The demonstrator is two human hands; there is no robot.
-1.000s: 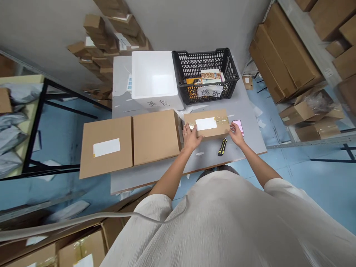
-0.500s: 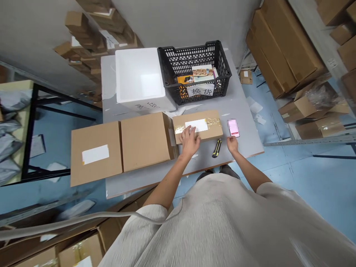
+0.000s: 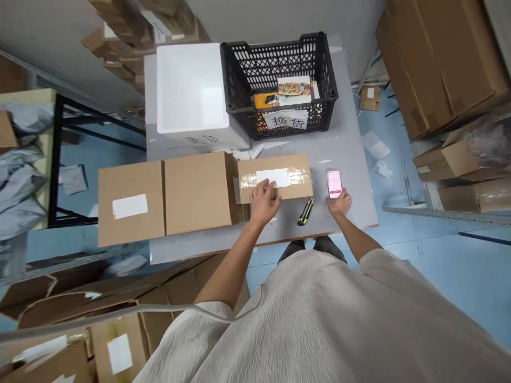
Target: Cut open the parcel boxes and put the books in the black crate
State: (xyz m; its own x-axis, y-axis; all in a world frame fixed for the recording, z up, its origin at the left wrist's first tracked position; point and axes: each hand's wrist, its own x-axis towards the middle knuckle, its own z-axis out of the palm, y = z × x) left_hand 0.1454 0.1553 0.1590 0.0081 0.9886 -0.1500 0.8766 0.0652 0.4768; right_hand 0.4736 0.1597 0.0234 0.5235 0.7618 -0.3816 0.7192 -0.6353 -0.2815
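A small taped cardboard box (image 3: 291, 173) with a white label lies on the grey table (image 3: 351, 154) in front of me. My left hand (image 3: 264, 198) rests flat on its near left corner, fingers spread. My right hand (image 3: 339, 202) touches the near end of a phone (image 3: 334, 183) with a lit pink screen, lying flat on the table to the right of the box. A yellow and black utility knife (image 3: 305, 211) lies on the table between my two hands.
Two larger cardboard boxes (image 3: 165, 194) sit side by side left of the small one. Behind stand a white foam box (image 3: 191, 96) and a black plastic crate (image 3: 279, 80) with packets inside. Cardboard boxes fill shelves at right (image 3: 439, 64) and the floor at lower left.
My right hand left the small box's right end and moved right to the phone. My left hand slid slightly along the box's near edge. The camera view shifted.
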